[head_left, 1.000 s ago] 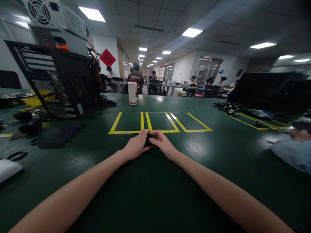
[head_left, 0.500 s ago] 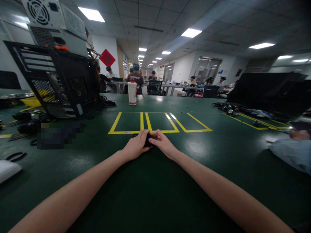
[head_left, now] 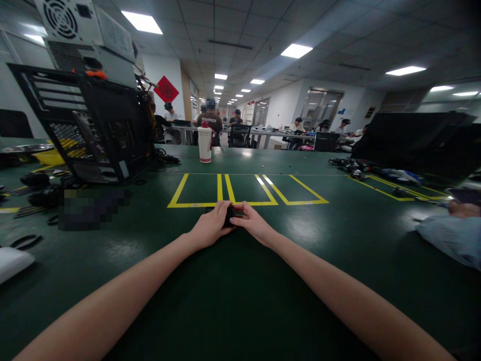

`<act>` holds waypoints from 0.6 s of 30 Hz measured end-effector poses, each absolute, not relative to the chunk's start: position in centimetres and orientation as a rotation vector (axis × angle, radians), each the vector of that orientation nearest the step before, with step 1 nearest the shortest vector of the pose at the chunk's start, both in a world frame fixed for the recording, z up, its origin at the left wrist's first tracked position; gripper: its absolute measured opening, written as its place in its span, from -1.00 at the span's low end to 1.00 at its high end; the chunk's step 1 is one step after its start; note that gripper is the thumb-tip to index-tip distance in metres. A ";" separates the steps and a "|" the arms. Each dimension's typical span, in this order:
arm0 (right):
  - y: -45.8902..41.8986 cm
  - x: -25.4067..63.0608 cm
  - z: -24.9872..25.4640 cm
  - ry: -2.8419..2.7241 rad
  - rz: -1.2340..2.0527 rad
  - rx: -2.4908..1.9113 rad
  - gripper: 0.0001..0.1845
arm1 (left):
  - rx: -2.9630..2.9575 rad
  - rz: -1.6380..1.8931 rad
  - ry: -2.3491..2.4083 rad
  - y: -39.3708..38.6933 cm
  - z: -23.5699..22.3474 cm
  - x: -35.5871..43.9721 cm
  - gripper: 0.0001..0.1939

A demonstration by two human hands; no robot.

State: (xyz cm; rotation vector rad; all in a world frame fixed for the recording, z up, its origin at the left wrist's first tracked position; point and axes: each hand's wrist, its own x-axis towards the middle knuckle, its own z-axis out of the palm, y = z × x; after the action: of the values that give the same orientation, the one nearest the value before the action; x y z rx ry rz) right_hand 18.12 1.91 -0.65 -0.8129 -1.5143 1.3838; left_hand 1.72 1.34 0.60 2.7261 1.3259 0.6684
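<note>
Both my hands meet over a small black object on the green table. My left hand is wrapped over it from the left and covers most of it, so I cannot tell its kind. With thumb and fingertips, my right hand pinches the object's right end. Just beyond the fingers, yellow tape marks several outlined boxes on the tabletop.
At the left a black computer case carries silver power supplies, with cables around. A white cup stands beyond the tape. On the right are a large dark panel, loose parts and a co-worker's sleeve. People sit farther back.
</note>
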 end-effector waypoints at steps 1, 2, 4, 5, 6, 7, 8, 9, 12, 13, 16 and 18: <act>1.9 18.1 -0.6 -1.521 1.371 -0.809 -0.65 | 2.730 0.669 1.324 1.4 0.5 1.7 -0.43; 1.8 18.0 -0.6 -1.525 1.356 -0.805 -0.66 | 2.734 0.674 1.324 1.5 0.5 1.7 -0.43; 1.8 17.9 -0.7 -1.528 1.323 -0.798 -0.70 | 2.744 0.689 1.328 1.6 0.3 1.7 -0.42; 1.9 17.9 -0.7 -1.529 1.309 -0.798 -0.73 | 2.747 0.699 1.330 1.6 0.3 1.7 -0.42; 1.9 17.9 -0.7 -1.530 1.297 -0.799 -0.75 | 2.747 0.705 1.332 1.6 0.3 1.7 -0.42; 1.9 17.9 -0.7 -1.533 1.289 -0.800 -0.77 | 2.744 0.705 1.330 1.6 0.3 1.7 -0.42; 1.9 18.0 -0.7 -1.536 1.286 -0.804 -0.78 | 2.740 0.702 1.328 1.6 0.3 1.7 -0.42; 1.9 18.0 -0.6 -1.537 1.288 -0.810 -0.77 | 2.735 0.697 1.328 1.6 0.3 1.7 -0.42; 2.1 18.2 -0.7 -1.515 1.329 -0.838 -0.70 | 2.726 0.686 1.326 1.5 0.3 1.7 -0.43; 2.2 18.2 -0.8 -1.502 1.352 -0.845 -0.67 | 2.727 0.686 1.323 1.5 0.4 1.7 -0.43; 2.4 18.2 -1.0 -1.474 1.409 -0.837 -0.65 | 2.731 0.687 1.315 1.5 0.5 1.6 -0.42; 2.4 18.2 -1.0 -1.471 1.419 -0.816 -0.66 | 2.724 0.682 1.314 1.4 0.5 1.6 -0.43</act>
State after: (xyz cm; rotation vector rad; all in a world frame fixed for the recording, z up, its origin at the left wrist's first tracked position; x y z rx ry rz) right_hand 18.18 2.42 -1.04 -0.8160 -1.4705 1.4190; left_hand 1.63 1.39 0.54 2.7244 1.3145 0.6820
